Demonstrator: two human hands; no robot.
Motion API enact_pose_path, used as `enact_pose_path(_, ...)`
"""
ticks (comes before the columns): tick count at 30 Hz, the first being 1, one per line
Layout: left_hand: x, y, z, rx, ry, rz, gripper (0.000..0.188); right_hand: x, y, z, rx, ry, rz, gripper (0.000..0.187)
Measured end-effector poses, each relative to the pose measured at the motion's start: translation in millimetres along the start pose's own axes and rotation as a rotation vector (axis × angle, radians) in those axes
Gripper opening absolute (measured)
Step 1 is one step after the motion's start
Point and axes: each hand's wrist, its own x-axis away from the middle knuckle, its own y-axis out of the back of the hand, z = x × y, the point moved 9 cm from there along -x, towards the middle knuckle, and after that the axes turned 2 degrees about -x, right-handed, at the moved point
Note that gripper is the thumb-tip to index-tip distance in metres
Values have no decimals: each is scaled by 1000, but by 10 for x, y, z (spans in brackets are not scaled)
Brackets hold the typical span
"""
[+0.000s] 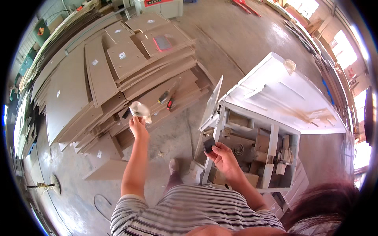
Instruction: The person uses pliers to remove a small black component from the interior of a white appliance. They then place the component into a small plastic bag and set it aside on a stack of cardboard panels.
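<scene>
Out over the edge of the stacked panels, my left hand [138,126] is closed on a crumpled whitish plastic bag [139,111], blurred by motion. My right hand [223,157] pinches a small dark rectangular block [209,145] between thumb and fingers; its exact kind does not show. Below and beyond that hand stands an open white cabinet [272,139] with compartments. Inside lie a coil of wire [239,148], a cardboard piece [252,179] and several small blocks. Past the bag, a screwdriver with a yellow and black handle [163,96] and a red and black tool [169,104] rest on a panel.
Brown panels [67,98] are piled high at the left, with a red-edged pad [162,43] on top. The cabinet's large white lid [283,92] leans open at the right, bearing a crumpled bag [290,67]. A round base [56,185] stands on the floor at the lower left.
</scene>
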Motion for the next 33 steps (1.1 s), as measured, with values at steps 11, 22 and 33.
enact_pose_path(11,-1746,-282,102,68,-43,-188,24,249,-1088,829,1294,1174,-66,27)
enact_pose_path(22,-2353,-299,289,-79,37,14,41,254,-1017,786,1327,1260,-199,27)
enact_pose_path(33,-2335,253,708,-686,52,136,49,90,-618,692,1155,1058,-305,24)
